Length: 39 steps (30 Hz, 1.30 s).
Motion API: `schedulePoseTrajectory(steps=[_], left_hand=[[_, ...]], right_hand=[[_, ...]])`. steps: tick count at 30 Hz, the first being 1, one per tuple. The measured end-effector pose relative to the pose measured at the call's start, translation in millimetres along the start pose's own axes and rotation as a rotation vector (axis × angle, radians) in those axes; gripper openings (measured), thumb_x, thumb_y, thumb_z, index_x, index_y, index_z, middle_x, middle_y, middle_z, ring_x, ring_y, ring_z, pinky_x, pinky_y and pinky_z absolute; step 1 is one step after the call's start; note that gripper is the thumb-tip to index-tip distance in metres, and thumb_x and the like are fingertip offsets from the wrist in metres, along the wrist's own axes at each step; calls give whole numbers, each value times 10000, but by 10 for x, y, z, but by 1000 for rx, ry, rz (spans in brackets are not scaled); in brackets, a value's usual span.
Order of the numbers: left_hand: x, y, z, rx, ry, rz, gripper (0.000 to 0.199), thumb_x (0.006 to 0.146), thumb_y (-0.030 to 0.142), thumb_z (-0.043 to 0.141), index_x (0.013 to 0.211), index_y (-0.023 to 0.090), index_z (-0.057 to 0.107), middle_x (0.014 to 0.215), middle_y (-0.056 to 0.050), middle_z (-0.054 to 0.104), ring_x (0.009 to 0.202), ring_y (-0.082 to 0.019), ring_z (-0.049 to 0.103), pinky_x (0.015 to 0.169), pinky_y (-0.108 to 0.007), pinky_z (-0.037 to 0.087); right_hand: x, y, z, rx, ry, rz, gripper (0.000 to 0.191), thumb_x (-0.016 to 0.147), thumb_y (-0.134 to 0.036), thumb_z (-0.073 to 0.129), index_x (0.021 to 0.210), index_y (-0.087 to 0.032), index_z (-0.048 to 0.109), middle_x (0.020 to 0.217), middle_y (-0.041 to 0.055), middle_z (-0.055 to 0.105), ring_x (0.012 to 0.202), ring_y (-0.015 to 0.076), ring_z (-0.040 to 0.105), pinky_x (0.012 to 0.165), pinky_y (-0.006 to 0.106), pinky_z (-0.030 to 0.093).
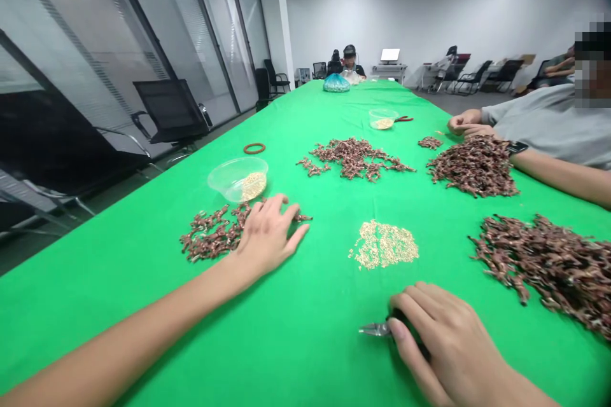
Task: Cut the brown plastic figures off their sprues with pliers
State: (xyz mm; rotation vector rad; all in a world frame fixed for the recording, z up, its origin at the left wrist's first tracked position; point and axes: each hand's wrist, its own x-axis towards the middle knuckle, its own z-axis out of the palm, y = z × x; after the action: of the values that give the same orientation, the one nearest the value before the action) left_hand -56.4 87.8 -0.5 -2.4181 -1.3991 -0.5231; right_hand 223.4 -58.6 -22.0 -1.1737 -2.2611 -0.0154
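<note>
My left hand [270,232] lies over the right part of a small pile of reddish-brown, knobbly pieces [210,238]. Its fingers are spread, and I see nothing gripped in them; the pieces beneath the palm are hidden. Closed around dark-handled pliers [376,329], my right hand [442,337] rests low on the right, with the metal jaws pointing left. Between the hands and a little farther off is a flat patch of tiny pale-gold bits [389,245]. A clear plastic bowl [224,178] just beyond my left hand holds more such bits.
Larger brown piles lie at the right [548,261] and centre [351,156] of the green tablecloth [305,331]. A brown ring [254,148] sits beyond the bowl. At right, a co-worker's hands [472,124] are near another pile. Farther off are a second bowl [383,119] and red-handled pliers [404,119].
</note>
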Motion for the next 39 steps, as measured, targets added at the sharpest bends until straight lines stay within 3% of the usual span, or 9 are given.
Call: schedulePoseTrajectory(steps=[6, 9, 12, 15, 20, 29, 39], left_hand=[[25, -58, 80, -86, -2, 53, 187, 943, 319, 585, 1017, 200, 708, 1133, -100, 642, 1023, -273, 598, 884, -428, 450], [16, -22, 15, -166, 44, 76, 186, 944, 307, 592, 1048, 193, 694, 1214, -108, 612, 1092, -275, 584, 936, -440, 444], [-37, 124, -95, -409, 118, 80, 163, 936, 268, 609, 1058, 190, 685, 1312, -123, 533, 1138, -255, 572, 968, -419, 452], [-135, 324, -167, -680, 10, 53, 138, 929, 215, 625, 1059, 213, 672, 1223, -77, 580, 1094, -201, 592, 973, -365, 459], [-258, 514, -131, -957, -191, 49, 167, 942, 125, 578, 1052, 212, 669, 974, -17, 669, 878, -134, 626, 818, -278, 504], [-225, 457, -109, -1071, -289, -94, 168, 890, 91, 590, 987, 195, 680, 950, -15, 692, 862, -141, 644, 809, -282, 507], [-226, 414, -102, -1172, -310, -80, 230, 846, 37, 576, 986, 175, 695, 940, -39, 706, 845, -155, 656, 811, -309, 541]], right_hand=[[18, 107, -54, -141, 42, 70, 172, 947, -251, 482, 955, -135, 609, 729, 52, 559, 658, 191, 493, 615, 344, 344], [63, 212, -92, -243, 75, 102, 200, 947, -285, 512, 937, -123, 629, 738, 62, 579, 666, 190, 522, 628, 347, 387], [111, 312, -116, -298, 103, 85, 179, 926, -270, 562, 923, -115, 653, 789, 83, 617, 724, 199, 567, 667, 347, 435], [151, 365, -118, -321, 143, 49, 165, 889, -247, 620, 945, -102, 674, 844, 103, 645, 757, 204, 582, 686, 344, 466], [223, 365, -114, -366, 170, 12, 198, 853, -238, 663, 962, -78, 703, 862, 119, 663, 759, 205, 593, 669, 333, 479], [430, 359, -127, -493, 23, 24, 267, 895, -304, 578, 707, -150, 687, 644, 57, 591, 626, 178, 535, 589, 322, 416], [533, 327, -74, -465, 11, -27, 243, 903, -296, 568, 766, -141, 697, 669, 62, 594, 641, 176, 508, 609, 317, 401]])
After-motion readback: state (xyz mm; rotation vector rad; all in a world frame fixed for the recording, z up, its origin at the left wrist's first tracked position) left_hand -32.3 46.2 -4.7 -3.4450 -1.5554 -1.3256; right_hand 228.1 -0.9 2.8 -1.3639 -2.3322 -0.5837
